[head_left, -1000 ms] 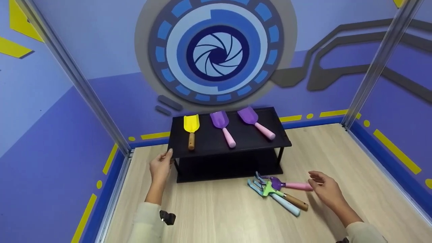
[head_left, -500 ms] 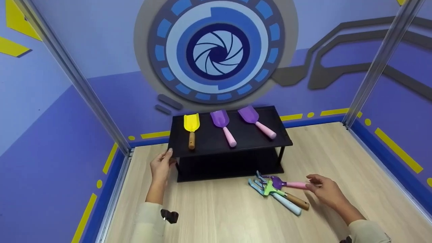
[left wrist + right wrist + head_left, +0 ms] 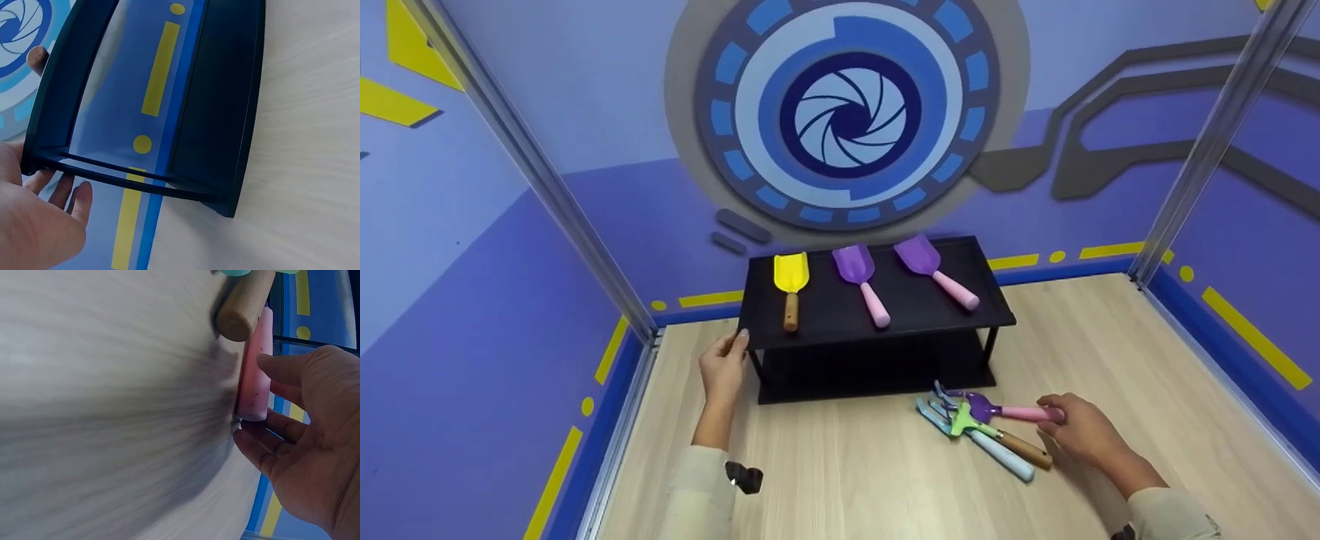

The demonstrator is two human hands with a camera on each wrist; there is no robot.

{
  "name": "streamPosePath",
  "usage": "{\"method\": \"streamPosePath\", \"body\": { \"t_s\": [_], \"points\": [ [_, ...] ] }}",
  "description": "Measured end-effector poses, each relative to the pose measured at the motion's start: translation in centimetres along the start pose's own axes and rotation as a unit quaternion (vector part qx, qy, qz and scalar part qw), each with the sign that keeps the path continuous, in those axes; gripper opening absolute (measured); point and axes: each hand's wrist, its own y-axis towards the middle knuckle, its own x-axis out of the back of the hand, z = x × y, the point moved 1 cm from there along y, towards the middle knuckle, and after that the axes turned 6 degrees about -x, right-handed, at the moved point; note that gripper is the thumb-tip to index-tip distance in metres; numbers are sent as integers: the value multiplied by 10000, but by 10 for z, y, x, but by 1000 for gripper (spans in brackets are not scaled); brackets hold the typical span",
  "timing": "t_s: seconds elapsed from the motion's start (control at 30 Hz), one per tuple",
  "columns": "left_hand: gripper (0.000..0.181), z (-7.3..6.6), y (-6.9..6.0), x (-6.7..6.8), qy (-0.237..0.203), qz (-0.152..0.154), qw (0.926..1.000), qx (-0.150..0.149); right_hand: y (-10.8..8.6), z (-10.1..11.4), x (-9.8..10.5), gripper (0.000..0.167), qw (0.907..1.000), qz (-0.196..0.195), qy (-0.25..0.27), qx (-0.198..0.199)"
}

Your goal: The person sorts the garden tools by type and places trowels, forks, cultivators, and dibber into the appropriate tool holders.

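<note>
My left hand [image 3: 724, 367] grips the front left corner of a black two-tier shelf [image 3: 829, 321], thumb over the upper board and fingers beneath, as the left wrist view shows. At right, my right hand [image 3: 1084, 427] pinches the pink handle of a purple hand rake [image 3: 1024, 413] lying on the table. In the right wrist view, the thumb [image 3: 281, 368] touches the pink handle [image 3: 257, 377] and the other fingers reach round its far side and end. A green hand rake [image 3: 1024, 448] with a wooden handle and a light blue hand rake [image 3: 1003, 456] lie against it, heads overlapping.
On the shelf's upper board lie a yellow scoop [image 3: 791, 281] with a wooden handle and two purple scoops with pink handles, one in the middle [image 3: 855, 266] and one at right [image 3: 919, 257]. Patterned wall panels enclose the wooden table [image 3: 840, 465] behind and at both sides.
My right hand has moved forward from beside the pink handle's end and closed its fingers round it. The left hand stays at the shelf corner. The view has shifted slightly.
</note>
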Motion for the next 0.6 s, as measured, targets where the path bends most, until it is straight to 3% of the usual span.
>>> {"method": "streamPosePath", "body": {
  "t_s": [0.2, 0.33, 0.47, 0.6],
  "points": [
    [44, 5, 2, 4, -844, 347, 9952, 346, 0, 1, -1, 35, 9999, -24, -145, 88],
    [44, 7, 3, 6, -943, 451, 9937, 410, -2, 1, 3, 29, 9996, 64, -199, 179],
    [44, 7, 3, 6, -941, 502, 9935, 407, -3, 0, 11, 23, 9978, 594, -61, 285],
    [45, 7, 3, 4, -894, 581, 9934, 414, -5, -3, 19, 19, 9883, 1386, 458, 434]
  ]
}}
